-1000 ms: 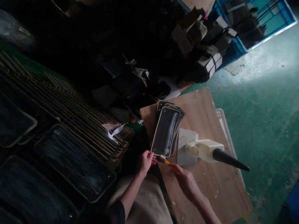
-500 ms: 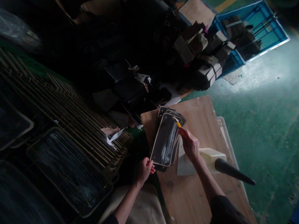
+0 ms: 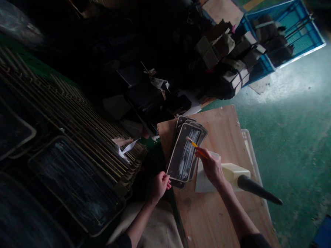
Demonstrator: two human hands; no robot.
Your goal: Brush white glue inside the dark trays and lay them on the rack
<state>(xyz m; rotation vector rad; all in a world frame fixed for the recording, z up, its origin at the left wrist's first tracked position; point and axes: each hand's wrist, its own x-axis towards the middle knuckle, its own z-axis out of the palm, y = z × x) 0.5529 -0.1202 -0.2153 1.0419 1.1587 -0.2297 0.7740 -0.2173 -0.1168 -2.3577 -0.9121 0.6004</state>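
A dark rectangular plate (image 3: 176,147) with rounded corners and a pale edge tops a slightly fanned stack of similar plates on a wooden board (image 3: 220,217). White wet-looking streaks run along its length. My left hand (image 3: 160,186) pinches the plate's near-left corner between thumb and fingers. In my right hand (image 3: 212,167) is a small paintbrush (image 3: 194,144) with a yellow handle, its bristles over the upper middle of the plate. Behind my right wrist lies a cream plastic container (image 3: 241,169) with a long dark tapered spout, beside a pale sheet (image 3: 204,179).
On the left, a metal rack (image 3: 80,137) carries several dark panels (image 3: 80,187) with whitish streaks. Dark bundles (image 3: 235,74) are piled beyond the board. A blue crate (image 3: 296,32) with more bundles stands at the far right on the green floor (image 3: 298,120).
The brush has moved left and toward me across the plate, and more white streaks show on its upper part. My left hand keeps its pinch on the corner. The view has shifted slightly.
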